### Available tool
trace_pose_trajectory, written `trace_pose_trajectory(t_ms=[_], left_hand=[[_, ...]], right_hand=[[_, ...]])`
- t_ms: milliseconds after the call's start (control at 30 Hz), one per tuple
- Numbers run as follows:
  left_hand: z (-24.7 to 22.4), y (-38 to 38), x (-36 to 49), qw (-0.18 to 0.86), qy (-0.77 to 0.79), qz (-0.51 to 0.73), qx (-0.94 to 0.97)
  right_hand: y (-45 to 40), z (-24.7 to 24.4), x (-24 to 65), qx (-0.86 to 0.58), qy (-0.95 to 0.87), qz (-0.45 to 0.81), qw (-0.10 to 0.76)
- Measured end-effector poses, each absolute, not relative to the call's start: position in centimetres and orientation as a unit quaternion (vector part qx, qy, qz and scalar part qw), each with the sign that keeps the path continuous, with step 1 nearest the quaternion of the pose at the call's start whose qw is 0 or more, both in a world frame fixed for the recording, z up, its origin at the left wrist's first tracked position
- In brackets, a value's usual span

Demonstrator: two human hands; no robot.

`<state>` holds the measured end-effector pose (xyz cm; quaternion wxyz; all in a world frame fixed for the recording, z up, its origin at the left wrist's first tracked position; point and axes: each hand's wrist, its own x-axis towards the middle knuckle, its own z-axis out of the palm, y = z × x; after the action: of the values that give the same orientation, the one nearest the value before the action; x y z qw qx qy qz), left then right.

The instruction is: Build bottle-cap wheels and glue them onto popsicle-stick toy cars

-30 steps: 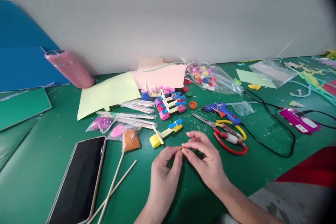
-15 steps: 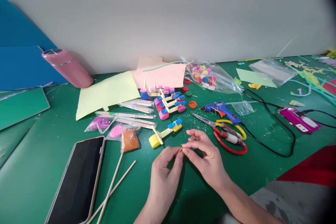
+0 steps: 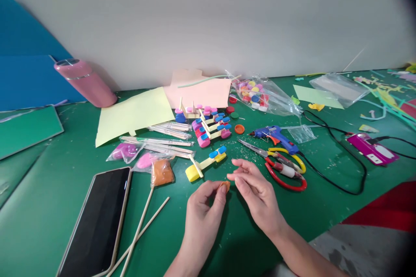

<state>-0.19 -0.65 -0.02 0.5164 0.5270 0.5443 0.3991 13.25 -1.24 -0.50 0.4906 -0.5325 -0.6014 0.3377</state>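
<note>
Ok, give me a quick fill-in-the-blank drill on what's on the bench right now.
1. The left hand pinches a small orange piece between thumb and ____.
2. The glue gun has a ____ body.
3. The tablet lies on the person's ____ side.
4. The right hand holds ____.

Missing words: forefinger; blue; left; nothing

Open: bare green tabletop [image 3: 247,229] around and below both hands.
Ahead: yellow-wheeled stick car [image 3: 204,165], just beyond.
Right: red-handled scissors [image 3: 282,169], near.
Left: black tablet [image 3: 95,216], thin wooden sticks [image 3: 143,229].
</note>
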Motion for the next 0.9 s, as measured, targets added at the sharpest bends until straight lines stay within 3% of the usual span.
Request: trace_pose_trajectory(t_ms=[400,633,900], left_hand=[[-0.07,-0.63,-0.05,0.515,0.544,0.404,0.525],[-0.16,-0.58,-0.01,0.515,0.551,0.391,0.527],[0.0,-0.45,0.12,0.619,0.523,0.407,0.421]], right_hand=[[-0.7,-0.24,13.04,-0.543,-0.666,0.231,0.457],[-0.67,-0.26,13.24,-0.533,-0.668,0.255,0.452],[-0.6,-0.3,13.31,-0.537,-0.656,0.293,0.443]])
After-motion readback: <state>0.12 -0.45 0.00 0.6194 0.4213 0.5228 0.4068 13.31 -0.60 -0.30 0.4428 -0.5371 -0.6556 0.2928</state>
